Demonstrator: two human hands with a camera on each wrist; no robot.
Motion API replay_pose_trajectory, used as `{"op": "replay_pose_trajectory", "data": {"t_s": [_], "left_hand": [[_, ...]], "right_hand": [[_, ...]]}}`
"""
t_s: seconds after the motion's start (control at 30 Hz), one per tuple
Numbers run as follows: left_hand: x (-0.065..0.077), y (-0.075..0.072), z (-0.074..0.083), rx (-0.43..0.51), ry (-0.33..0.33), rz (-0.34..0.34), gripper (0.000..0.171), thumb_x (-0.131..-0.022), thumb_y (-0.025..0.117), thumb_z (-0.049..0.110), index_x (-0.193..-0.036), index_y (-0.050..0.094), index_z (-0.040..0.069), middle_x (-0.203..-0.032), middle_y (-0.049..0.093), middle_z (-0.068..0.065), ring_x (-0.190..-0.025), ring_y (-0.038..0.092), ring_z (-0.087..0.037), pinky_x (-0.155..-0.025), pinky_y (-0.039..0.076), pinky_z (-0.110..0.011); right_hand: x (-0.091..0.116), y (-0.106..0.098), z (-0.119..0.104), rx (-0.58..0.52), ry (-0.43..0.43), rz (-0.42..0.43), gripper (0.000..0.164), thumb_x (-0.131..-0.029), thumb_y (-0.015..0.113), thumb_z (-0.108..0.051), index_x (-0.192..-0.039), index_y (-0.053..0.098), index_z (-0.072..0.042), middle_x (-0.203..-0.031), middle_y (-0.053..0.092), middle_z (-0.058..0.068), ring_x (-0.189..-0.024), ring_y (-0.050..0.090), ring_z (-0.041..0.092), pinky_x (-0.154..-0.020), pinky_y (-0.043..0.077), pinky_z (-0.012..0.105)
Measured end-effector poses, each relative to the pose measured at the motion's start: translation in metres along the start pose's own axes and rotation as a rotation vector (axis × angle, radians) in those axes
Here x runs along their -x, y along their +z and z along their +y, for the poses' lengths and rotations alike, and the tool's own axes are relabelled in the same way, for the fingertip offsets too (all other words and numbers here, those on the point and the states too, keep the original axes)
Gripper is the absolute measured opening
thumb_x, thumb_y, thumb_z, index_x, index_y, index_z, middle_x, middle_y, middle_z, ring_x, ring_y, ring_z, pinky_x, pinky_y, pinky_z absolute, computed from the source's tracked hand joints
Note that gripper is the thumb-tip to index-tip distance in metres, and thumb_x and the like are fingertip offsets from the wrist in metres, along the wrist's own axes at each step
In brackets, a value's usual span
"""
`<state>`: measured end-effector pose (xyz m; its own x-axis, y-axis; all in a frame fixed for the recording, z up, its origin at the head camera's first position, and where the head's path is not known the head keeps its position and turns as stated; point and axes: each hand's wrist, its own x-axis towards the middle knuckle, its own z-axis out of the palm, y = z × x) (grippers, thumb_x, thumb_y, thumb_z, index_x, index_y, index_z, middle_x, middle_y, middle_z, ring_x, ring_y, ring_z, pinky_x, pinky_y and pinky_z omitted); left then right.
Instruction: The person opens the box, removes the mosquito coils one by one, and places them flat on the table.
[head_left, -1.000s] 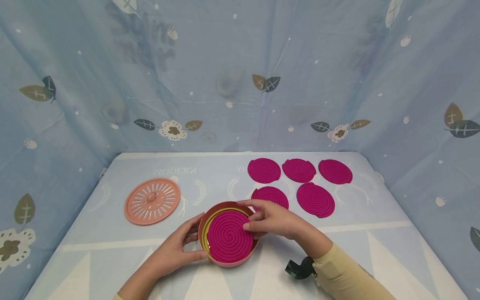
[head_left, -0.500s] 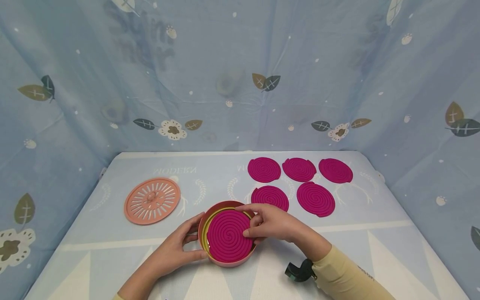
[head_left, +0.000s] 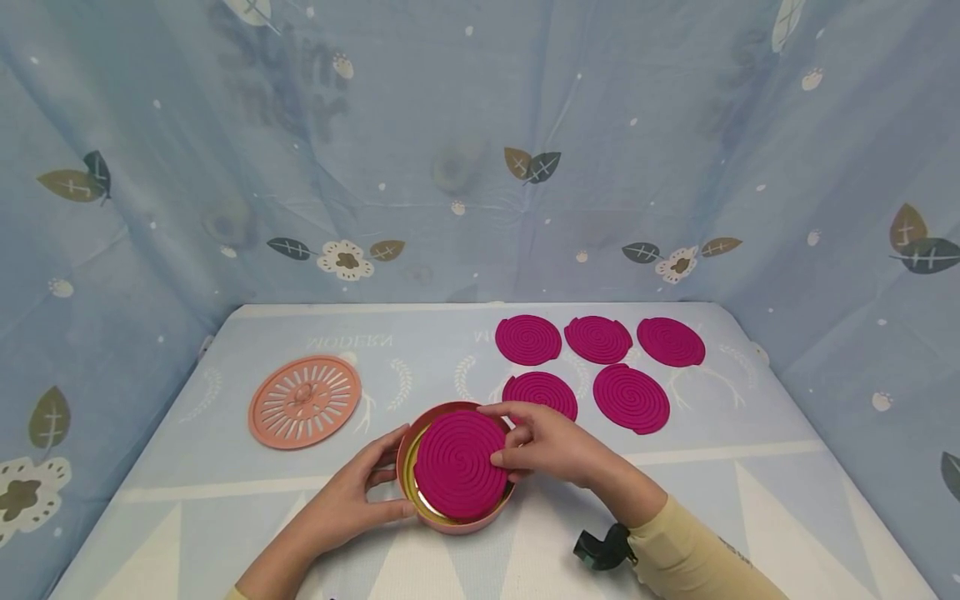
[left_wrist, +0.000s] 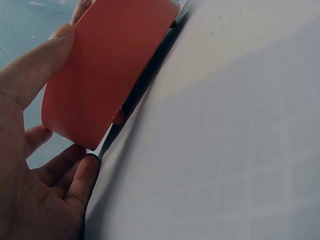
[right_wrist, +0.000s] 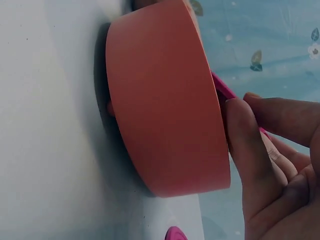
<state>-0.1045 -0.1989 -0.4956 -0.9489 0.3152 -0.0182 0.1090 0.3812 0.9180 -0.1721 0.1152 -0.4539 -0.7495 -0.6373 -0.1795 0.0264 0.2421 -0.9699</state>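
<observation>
A magenta mosquito coil [head_left: 459, 467] lies tilted over the mouth of a round pink mosquito coil tin [head_left: 450, 528] with a golden inside. My right hand [head_left: 555, 446] pinches the coil at its right edge between thumb and fingers; in the right wrist view its raised edge [right_wrist: 222, 87] shows above the tin wall [right_wrist: 165, 100]. On the other side my left hand [head_left: 348, 500] grips the tin, thumb near the front and fingers round the left wall. The left wrist view shows that thumb at the rim and fingertips by the base of the tin [left_wrist: 107, 65].
Several more mosquito coils lie flat at the back right, the nearest coil [head_left: 540, 393] just behind the tin. A pink slotted lid [head_left: 303, 400] rests on the left of the table [head_left: 247, 500]. A patterned blue curtain [head_left: 450, 125] encloses the back and sides.
The coil has risen a little and shifted toward the back of the tin, baring more of the golden floor at the front left. My right hand moved slightly with it; the left stayed put.
</observation>
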Motion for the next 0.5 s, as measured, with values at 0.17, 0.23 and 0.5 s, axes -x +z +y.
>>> {"op": "replay_pose_trajectory", "data": {"t_s": [0.17, 0.23, 0.5], "left_hand": [[0.0, 0.0, -0.001, 0.001, 0.02, -0.002, 0.097, -0.072, 0.09, 0.032, -0.152, 0.035, 0.03, -0.141, 0.051, 0.003, -0.127, 0.051, -0.016, -0.105, 0.047, -0.029], [0.0, 0.0, -0.001, -0.003, 0.022, -0.003, 0.097, -0.072, 0.09, 0.032, -0.152, 0.035, 0.03, -0.141, 0.051, 0.002, -0.128, 0.05, -0.016, -0.105, 0.047, -0.029], [0.0, 0.0, -0.002, -0.016, 0.0, 0.004, 0.097, -0.072, 0.09, 0.033, -0.152, 0.035, 0.031, -0.14, 0.052, 0.003, -0.127, 0.05, -0.015, -0.106, 0.046, -0.029]], "right_hand": [[0.003, -0.009, 0.002, -0.084, 0.0, 0.048, 0.063, -0.085, 0.079, -0.01, -0.141, 0.053, -0.023, -0.076, 0.066, 0.014, -0.066, 0.066, 0.022, -0.071, 0.063, 0.043], [0.005, -0.013, 0.003, -0.097, 0.002, 0.062, 0.064, -0.085, 0.079, -0.011, -0.142, 0.052, -0.023, -0.074, 0.065, 0.013, -0.066, 0.066, 0.022, -0.072, 0.063, 0.044], [0.015, -0.028, 0.011, -0.114, 0.008, 0.113, 0.069, -0.086, 0.078, -0.013, -0.146, 0.047, -0.019, -0.075, 0.064, 0.013, -0.069, 0.066, 0.024, -0.073, 0.063, 0.044]]}}
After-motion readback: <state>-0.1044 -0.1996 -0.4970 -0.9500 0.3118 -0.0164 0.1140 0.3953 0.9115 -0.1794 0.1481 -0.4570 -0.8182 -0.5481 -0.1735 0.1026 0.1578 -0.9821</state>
